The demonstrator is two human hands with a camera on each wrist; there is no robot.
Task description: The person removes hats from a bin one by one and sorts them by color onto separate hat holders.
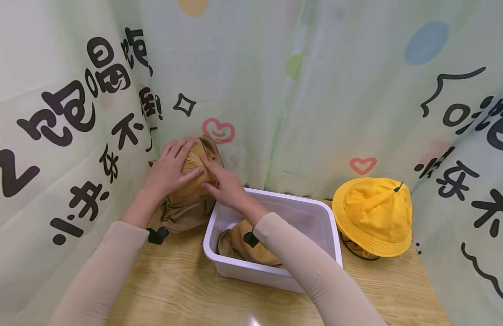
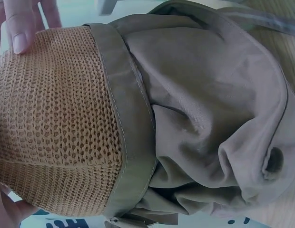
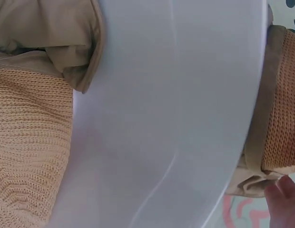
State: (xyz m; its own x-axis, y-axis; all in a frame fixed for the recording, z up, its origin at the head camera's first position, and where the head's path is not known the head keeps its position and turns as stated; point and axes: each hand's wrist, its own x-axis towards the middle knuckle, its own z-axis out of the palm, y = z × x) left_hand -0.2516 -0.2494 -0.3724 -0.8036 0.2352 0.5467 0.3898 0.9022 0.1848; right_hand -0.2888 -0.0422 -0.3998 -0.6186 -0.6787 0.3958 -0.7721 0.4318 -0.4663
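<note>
both hands are working on a tan bucket hat [image 1: 185, 194], which is sitting on the wood-grain table [image 1: 186, 276] just left of a white bin [image 1: 251, 276] and close against the printed curtain [image 1: 255, 81]; the left hand [image 1: 170, 170] is lying across the left side of the knitted crown [image 2: 57, 114], its fingers extended and its thumb reaching over the front; the right hand [image 1: 227, 185] is touching the other side with fingers fairly straight, thumb spread apart; neither hand is visibly clenching the fabric, and both are looking mostly open; the brown cloth brim [image 2: 200, 104] is hanging in loose folds below the crown; a second tan hat [image 1: 237, 242] is lying inside the bin, toward its left end, partly hidden by the right sleeve [image 1: 316, 276]; a yellow hat [image 1: 369, 213] with a green tip is resting on a dark wire support [image 1: 359, 251] just right of the bin.
</note>
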